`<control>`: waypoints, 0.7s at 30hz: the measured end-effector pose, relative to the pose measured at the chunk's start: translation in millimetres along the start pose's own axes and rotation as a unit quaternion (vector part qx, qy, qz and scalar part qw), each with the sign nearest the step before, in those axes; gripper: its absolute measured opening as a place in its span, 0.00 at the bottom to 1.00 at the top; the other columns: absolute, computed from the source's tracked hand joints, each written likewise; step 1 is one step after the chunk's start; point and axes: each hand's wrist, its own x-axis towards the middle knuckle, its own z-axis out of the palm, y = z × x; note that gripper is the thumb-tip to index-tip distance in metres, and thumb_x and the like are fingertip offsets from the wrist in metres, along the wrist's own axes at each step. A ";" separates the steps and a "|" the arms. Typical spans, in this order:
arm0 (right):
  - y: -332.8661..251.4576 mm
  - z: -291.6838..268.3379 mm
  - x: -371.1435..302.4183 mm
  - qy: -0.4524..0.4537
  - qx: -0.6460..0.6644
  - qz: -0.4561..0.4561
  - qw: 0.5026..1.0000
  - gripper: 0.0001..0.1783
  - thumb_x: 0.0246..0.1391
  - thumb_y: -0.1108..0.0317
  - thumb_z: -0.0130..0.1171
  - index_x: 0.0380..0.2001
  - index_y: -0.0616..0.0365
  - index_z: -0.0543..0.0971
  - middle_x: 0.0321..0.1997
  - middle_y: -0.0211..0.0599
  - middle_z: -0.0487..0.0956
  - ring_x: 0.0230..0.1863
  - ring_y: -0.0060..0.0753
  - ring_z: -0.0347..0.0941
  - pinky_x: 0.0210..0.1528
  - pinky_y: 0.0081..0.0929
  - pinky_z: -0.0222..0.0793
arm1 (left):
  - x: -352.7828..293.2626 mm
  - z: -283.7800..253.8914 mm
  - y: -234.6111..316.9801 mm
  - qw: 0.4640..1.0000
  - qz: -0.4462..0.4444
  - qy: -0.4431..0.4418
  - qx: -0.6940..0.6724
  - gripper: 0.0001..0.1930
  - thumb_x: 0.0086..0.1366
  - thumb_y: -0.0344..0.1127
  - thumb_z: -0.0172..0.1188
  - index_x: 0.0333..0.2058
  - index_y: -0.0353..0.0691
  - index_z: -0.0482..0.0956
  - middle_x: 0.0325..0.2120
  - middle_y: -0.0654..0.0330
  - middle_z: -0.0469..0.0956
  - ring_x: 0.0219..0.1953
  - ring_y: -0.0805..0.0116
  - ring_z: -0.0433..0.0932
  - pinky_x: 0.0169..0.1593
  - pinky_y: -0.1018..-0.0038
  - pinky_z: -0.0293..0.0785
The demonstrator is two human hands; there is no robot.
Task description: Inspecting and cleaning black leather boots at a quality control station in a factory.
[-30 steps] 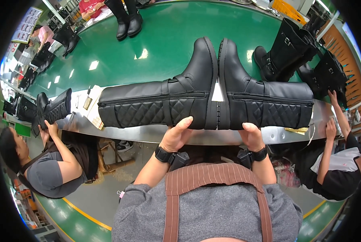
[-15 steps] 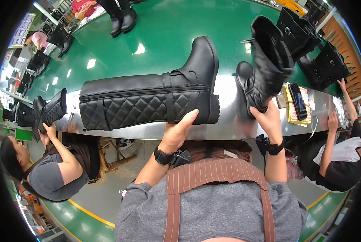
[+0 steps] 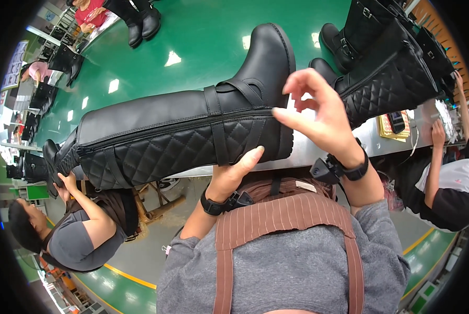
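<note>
A tall black boot (image 3: 150, 118) lies on its side before me, toe to the far right and shaft to the left. Its zipper runs along the side, above a quilted panel. My left hand (image 3: 233, 175) grips the boot from below near the heel, thumb resting on the quilted side. Over the ankle, at the zipper's end by the sole, hovers my right hand (image 3: 318, 112), thumb and fingers apart with nothing between them. Whether its thumb tip touches the boot cannot be told. Just beyond this hand rests a second quilted boot (image 3: 389, 86), partly covered by it.
A green table (image 3: 192, 63) with a metal front edge carries more black boots (image 3: 336, 47) at the far right. A phone (image 3: 396, 123) lies on yellow papers (image 3: 385, 131). Co-workers sit close by: one at left (image 3: 82, 225), one at right (image 3: 449, 178).
My right hand has let go of the second boot, which now lies over to the right, and has come to the first boot's ankle. The first boot is raised slightly and tilted.
</note>
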 end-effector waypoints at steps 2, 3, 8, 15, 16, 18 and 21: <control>5.8 5.0 7.0 -0.019 -0.020 0.010 1.000 0.17 0.39 0.65 0.70 0.31 0.55 0.74 0.27 0.24 0.64 0.25 0.15 0.62 0.27 0.16 0.64 | -1.5 -0.6 -0.2 1.000 -0.004 0.000 0.006 0.19 0.59 0.28 0.62 0.49 0.33 0.74 0.44 0.61 0.77 0.44 0.73 0.74 0.49 0.75 0.71; 9.5 6.5 8.8 -0.021 -0.009 0.008 1.000 0.17 0.39 0.65 0.70 0.31 0.55 0.74 0.26 0.24 0.63 0.24 0.14 0.61 0.27 0.16 0.63 | -1.8 -1.2 -0.4 1.000 -0.008 -0.001 0.011 0.19 0.59 0.28 0.62 0.49 0.33 0.74 0.44 0.61 0.77 0.44 0.73 0.74 0.49 0.75 0.71; 9.1 6.2 8.5 -0.036 0.060 0.060 0.996 0.14 0.39 0.69 0.67 0.31 0.55 0.74 0.25 0.22 0.61 0.24 0.13 0.61 0.27 0.14 0.60 | -4.1 -5.7 1.6 0.996 0.005 -0.001 0.093 0.16 0.58 0.28 0.63 0.46 0.33 0.76 0.43 0.60 0.77 0.43 0.72 0.75 0.49 0.76 0.71; 18.4 -5.3 7.3 -0.055 0.113 0.045 0.991 0.12 0.38 0.75 0.62 0.31 0.57 0.74 0.25 0.21 0.61 0.24 0.11 0.60 0.27 0.13 0.58 | -3.6 -4.8 0.1 0.995 0.030 -0.002 0.092 0.16 0.57 0.27 0.63 0.45 0.32 0.77 0.41 0.61 0.78 0.41 0.72 0.75 0.48 0.76 0.71; 12.9 -3.6 5.6 -0.047 0.152 0.053 0.986 0.13 0.39 0.76 0.62 0.31 0.57 0.74 0.25 0.21 0.61 0.24 0.12 0.59 0.27 0.13 0.58 | -3.7 -4.3 -0.5 0.995 0.030 -0.001 0.092 0.16 0.57 0.27 0.63 0.45 0.32 0.77 0.41 0.61 0.78 0.41 0.72 0.75 0.48 0.76 0.71; 9.4 0.4 3.3 -0.032 0.101 0.042 0.993 0.13 0.38 0.77 0.61 0.32 0.58 0.74 0.26 0.22 0.61 0.24 0.11 0.59 0.27 0.13 0.59 | -3.4 -2.9 -1.9 0.997 0.006 -0.009 0.079 0.15 0.57 0.27 0.63 0.44 0.32 0.77 0.40 0.60 0.78 0.41 0.73 0.75 0.48 0.76 0.71; 12.2 -3.0 -1.9 -0.006 0.010 0.017 1.000 0.13 0.39 0.77 0.60 0.32 0.60 0.73 0.28 0.25 0.64 0.27 0.14 0.63 0.28 0.14 0.62 | -1.9 -0.3 -5.6 0.997 0.004 -0.003 0.073 0.15 0.57 0.27 0.63 0.44 0.32 0.77 0.41 0.61 0.78 0.42 0.73 0.75 0.48 0.76 0.71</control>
